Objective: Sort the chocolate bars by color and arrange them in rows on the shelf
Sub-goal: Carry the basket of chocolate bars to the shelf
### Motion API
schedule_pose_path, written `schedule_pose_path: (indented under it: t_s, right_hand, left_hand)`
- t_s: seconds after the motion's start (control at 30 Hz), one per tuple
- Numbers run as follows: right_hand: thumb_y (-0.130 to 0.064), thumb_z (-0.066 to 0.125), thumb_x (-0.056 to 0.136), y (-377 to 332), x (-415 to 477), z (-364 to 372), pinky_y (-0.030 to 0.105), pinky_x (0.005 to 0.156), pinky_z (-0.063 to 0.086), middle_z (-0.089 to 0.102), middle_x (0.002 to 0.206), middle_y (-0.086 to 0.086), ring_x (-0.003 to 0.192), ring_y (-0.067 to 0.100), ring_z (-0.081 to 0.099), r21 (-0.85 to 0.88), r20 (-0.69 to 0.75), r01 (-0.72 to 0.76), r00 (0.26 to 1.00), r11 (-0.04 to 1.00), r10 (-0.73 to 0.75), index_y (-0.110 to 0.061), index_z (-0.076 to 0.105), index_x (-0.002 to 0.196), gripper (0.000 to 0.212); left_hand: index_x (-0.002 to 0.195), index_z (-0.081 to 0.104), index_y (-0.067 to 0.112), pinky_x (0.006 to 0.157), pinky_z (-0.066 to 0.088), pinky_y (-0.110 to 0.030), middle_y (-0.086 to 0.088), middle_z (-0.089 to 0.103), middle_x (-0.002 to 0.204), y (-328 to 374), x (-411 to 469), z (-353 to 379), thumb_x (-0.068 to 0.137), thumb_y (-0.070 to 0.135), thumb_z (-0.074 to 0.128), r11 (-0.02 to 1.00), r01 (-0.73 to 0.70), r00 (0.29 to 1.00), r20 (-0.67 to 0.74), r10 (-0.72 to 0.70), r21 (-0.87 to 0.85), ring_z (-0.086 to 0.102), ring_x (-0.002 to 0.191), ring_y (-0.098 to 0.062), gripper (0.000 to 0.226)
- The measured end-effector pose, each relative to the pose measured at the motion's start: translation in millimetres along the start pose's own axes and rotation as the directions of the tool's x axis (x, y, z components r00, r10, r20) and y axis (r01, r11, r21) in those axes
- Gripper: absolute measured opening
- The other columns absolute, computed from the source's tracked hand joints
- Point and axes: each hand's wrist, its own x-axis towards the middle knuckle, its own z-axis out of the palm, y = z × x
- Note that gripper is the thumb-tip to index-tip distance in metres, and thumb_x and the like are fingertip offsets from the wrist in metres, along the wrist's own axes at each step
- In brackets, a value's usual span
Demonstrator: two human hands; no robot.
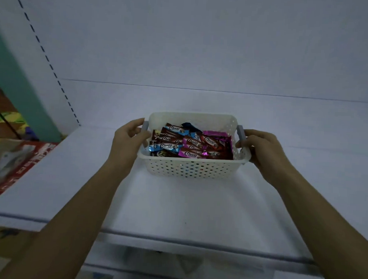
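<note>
Chocolate bars (179,143) are lying jumbled in a white perforated basket (191,167), unsorted. We're seeing "Choco" wrappers in blue, pink and red, with brown panels; one dark wrapper is sticking up at the back. Blue ones are sitting mostly left and centre, pink toward centre-right, red along the right wall. Exact count: we can't tell, they're overlapping.

The basket is sitting on the white shelf (176,204), roughly centred and set back from the front edge. We can't tell whether it's fully resting or slightly lifted.

We're holding it at both ends. Left hand (126,140) is wrapping around the grey left handle (145,125), grip closed on it, thumb toward the inside of the rim. Right hand (260,148) is closing on the grey right handle (240,134), fingers curled round the end of the basket. Both forearms are reaching in from the bottom of the view.

The shelf's white back panel is rising behind, with a slotted upright (45,55) running along its left. Left of the shelf, a red printed box (24,164) is showing blurred, lower down.
</note>
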Motion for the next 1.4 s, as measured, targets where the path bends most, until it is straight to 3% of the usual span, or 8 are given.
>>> schedule_pose_path:
  t_s: [0.1, 0.2, 0.4, 0.53, 0.83, 1.17, 1.27, 1.4]
  right_hand:
    - [0.006, 0.047, 0.084, 12, 14, 0, 0.028, 0.055, 0.051, 0.068, 0.069, -0.001, 0.062, 0.015, 0.061, 0.034, 0.030, -0.012, 0.999, 0.999, 0.011, -0.013, 0.071, 0.089, 0.031]
    - [0.007, 0.046, 0.086, 22, 21, 2, 0.027, 0.057, 0.051, 0.069, 0.067, -0.006, 0.059, 0.009, 0.063, 0.039, 0.055, -0.001, 0.998, 0.999, -0.001, -0.019, 0.071, 0.089, 0.035]
    - [0.005, 0.044, 0.090, 46, 28, 4, 0.029, 0.054, 0.040, 0.062, 0.069, 0.004, 0.061, 0.016, 0.052, 0.162, 0.073, 0.018, 0.997, 0.987, -0.030, -0.019, 0.077, 0.085, 0.041]
    - [0.001, 0.043, 0.095, 60, 28, 1, 0.031, 0.055, 0.039, 0.063, 0.072, 0.004, 0.064, 0.017, 0.053, 0.229, 0.091, 0.037, 0.994, 0.973, -0.060, -0.015, 0.074, 0.096, 0.035]
    - [-0.004, 0.046, 0.096, 74, 35, 12, 0.026, 0.048, 0.038, 0.058, 0.072, 0.003, 0.060, 0.015, 0.049, 0.218, 0.012, 0.071, 0.997, 0.973, -0.076, -0.013, 0.071, 0.107, 0.029]
    - [-0.005, 0.047, 0.095, 76, 38, 13, 0.027, 0.050, 0.036, 0.058, 0.070, 0.000, 0.057, 0.013, 0.048, 0.230, -0.026, 0.051, 0.999, 0.972, -0.047, -0.011, 0.070, 0.098, 0.024]
    - [-0.005, 0.047, 0.096, 76, 38, 10, 0.030, 0.052, 0.034, 0.060, 0.069, -0.001, 0.058, 0.014, 0.048, 0.246, 0.021, 0.034, 0.999, 0.969, -0.040, -0.007, 0.067, 0.091, 0.021]
    - [-0.010, 0.047, 0.099, 77, 41, 8, 0.027, 0.052, 0.035, 0.057, 0.070, 0.001, 0.059, 0.013, 0.051, 0.248, 0.041, 0.012, 0.999, 0.969, -0.023, -0.001, 0.068, 0.109, 0.025]
  left_hand:
    - [0.123, 0.064, 0.009, 0.065, 0.050, -0.032, -0.002, 0.060, 0.073, -6, 11, 8, 0.093, 0.004, 0.056, 0.998, 0.017, 0.999, -0.027, -0.018, -0.052, 0.058, 0.067, -0.013, 0.032]
    - [0.121, 0.065, 0.004, 0.057, 0.051, -0.024, 0.008, 0.064, 0.066, -11, 18, 10, 0.094, 0.002, 0.051, 0.996, 0.010, 0.999, -0.052, -0.015, -0.091, 0.062, 0.064, -0.007, 0.030]
    - [0.105, 0.067, 0.005, 0.065, 0.056, -0.031, 0.003, 0.071, 0.079, -34, 9, 15, 0.095, -0.001, 0.048, 0.965, 0.087, 0.996, -0.011, -0.092, -0.247, 0.069, 0.077, -0.012, 0.022]
    - [0.117, 0.061, -0.004, 0.053, 0.051, -0.021, 0.006, 0.068, 0.066, -39, 9, 20, 0.097, 0.000, 0.047, 0.934, 0.070, 0.997, -0.011, -0.079, -0.350, 0.064, 0.060, -0.007, 0.025]
    - [0.130, 0.055, -0.005, 0.063, 0.053, -0.028, 0.002, 0.070, 0.082, -51, 18, 2, 0.100, 0.007, 0.043, 0.976, 0.072, 0.993, 0.107, -0.051, -0.206, 0.067, 0.077, -0.016, 0.033]
    - [0.134, 0.052, -0.005, 0.060, 0.052, -0.024, 0.004, 0.069, 0.079, -53, 19, 3, 0.101, 0.007, 0.041, 0.981, 0.054, 0.992, 0.123, -0.031, -0.188, 0.067, 0.073, -0.014, 0.036]
    - [0.134, 0.052, -0.004, 0.065, 0.055, -0.028, 0.002, 0.070, 0.086, -54, 20, 1, 0.102, 0.009, 0.043, 0.975, 0.064, 0.991, 0.129, -0.037, -0.211, 0.068, 0.082, -0.019, 0.036]
    - [0.133, 0.055, -0.002, 0.068, 0.055, -0.030, 0.003, 0.070, 0.089, -53, 19, -1, 0.101, 0.012, 0.048, 0.967, 0.086, 0.991, 0.118, -0.059, -0.239, 0.067, 0.086, -0.017, 0.035]
